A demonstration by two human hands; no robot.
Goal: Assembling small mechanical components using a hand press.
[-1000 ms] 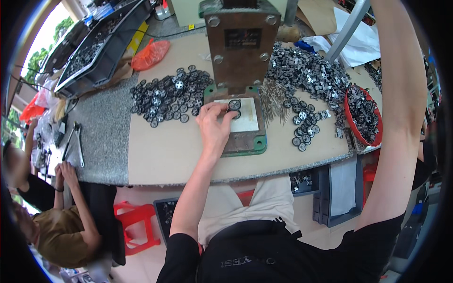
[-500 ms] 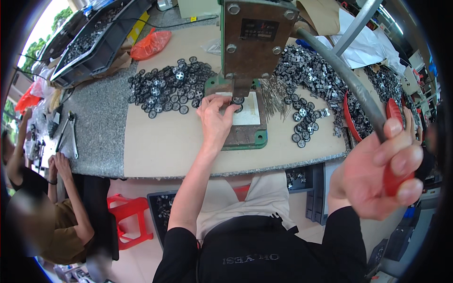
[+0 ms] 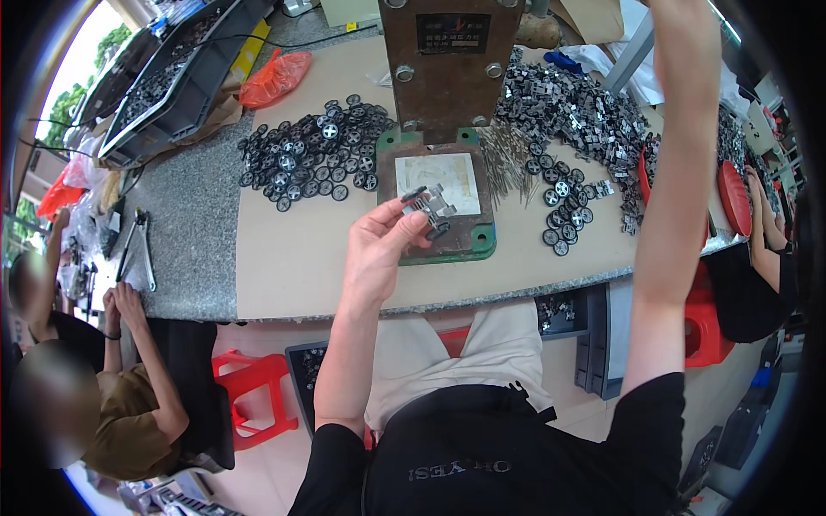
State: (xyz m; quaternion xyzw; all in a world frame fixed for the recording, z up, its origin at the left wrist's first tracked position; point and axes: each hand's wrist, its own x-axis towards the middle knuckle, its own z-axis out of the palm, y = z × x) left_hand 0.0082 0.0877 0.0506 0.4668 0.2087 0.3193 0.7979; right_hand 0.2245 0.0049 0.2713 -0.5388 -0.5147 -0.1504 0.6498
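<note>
My left hand (image 3: 379, 245) pinches a small grey bracket with black wheels (image 3: 436, 206), at the front of the press base (image 3: 469, 245). Thumb and fingers grip one side of it, and the wheels sit at its two ends. Behind it lies the press's pale plate (image 3: 430, 172), under the brown press head (image 3: 443, 82). My right forearm (image 3: 675, 189) reaches up to the top right edge; the hand itself lies beyond the picture, so its fingers are hidden.
Black wheels (image 3: 314, 159) are heaped left of the press. To its right lie thin metal pins (image 3: 508, 163), more wheels (image 3: 564, 211) and a mound of metal brackets (image 3: 572, 112). Other people work at both sides. Red stools (image 3: 258, 396) and grey crates stand below the table.
My left hand has drawn the wheeled bracket from under the press head toward me. My right arm has swung upward, and its hand has left the picture. The press head appears raised.
</note>
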